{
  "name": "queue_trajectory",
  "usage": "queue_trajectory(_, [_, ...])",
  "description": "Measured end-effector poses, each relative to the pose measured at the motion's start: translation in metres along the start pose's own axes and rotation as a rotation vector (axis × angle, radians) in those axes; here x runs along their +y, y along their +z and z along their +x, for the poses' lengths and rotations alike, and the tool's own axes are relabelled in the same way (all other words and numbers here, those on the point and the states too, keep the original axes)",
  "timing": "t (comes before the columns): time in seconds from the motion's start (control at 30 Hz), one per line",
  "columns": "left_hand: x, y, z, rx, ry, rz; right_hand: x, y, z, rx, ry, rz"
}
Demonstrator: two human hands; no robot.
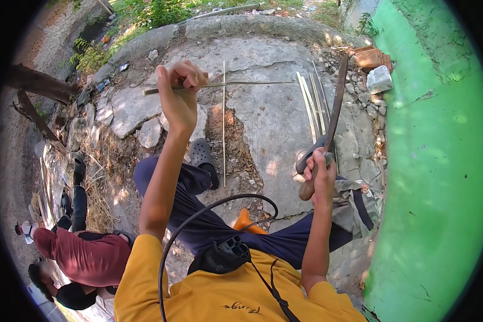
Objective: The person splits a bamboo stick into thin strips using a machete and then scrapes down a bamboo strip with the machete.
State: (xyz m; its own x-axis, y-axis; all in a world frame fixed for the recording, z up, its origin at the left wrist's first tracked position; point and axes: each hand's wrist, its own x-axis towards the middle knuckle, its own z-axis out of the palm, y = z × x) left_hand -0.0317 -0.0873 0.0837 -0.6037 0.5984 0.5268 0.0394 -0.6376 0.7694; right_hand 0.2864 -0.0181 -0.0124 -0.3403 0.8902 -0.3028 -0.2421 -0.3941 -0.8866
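My left hand (181, 88) is raised ahead of me at the left, its fingers closed around a thin bamboo strip (252, 83). The strip lies crosswise, with a short end left of the hand and a long end reaching right. In my right hand (322, 174) is a machete (336, 104), gripped by its wooden handle (306, 190). Its long dark blade points up and away, apart from the strip. A single pale strip (224, 134) rests on the ground below the held one. Several more split strips (312, 104) lie together beside the blade.
A bright green wall (434, 161) runs along the right, with a whitish block (379, 80) and rubble at its foot. At the left, another person (91, 257) in a maroon shirt is close by. Tree trunks (40, 83) and broken concrete slabs (131, 110) lie beyond. A black cable (185, 228) loops before me.
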Motion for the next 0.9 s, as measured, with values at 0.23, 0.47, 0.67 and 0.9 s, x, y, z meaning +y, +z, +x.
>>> queue_trajectory(0.23, [-0.014, -0.032, -0.043, -0.086, -0.222, 0.089, 0.106, -0.02, 0.049, 0.111, 0.135, -0.392])
queue_trajectory(0.47, [-0.023, -0.041, -0.036, 0.124, -0.121, -0.045, 0.265, -0.042, 0.079, 0.379, 0.144, -1.193])
queue_trajectory(0.67, [-0.011, -0.047, -0.037, 0.257, -0.099, -0.013, 0.339, -0.069, 0.057, 0.274, 0.293, -1.397])
queue_trajectory(0.9, [-0.008, -0.016, -0.02, 0.136, -0.108, -0.057, 0.328, -0.135, 0.137, 0.007, 0.359, -1.337])
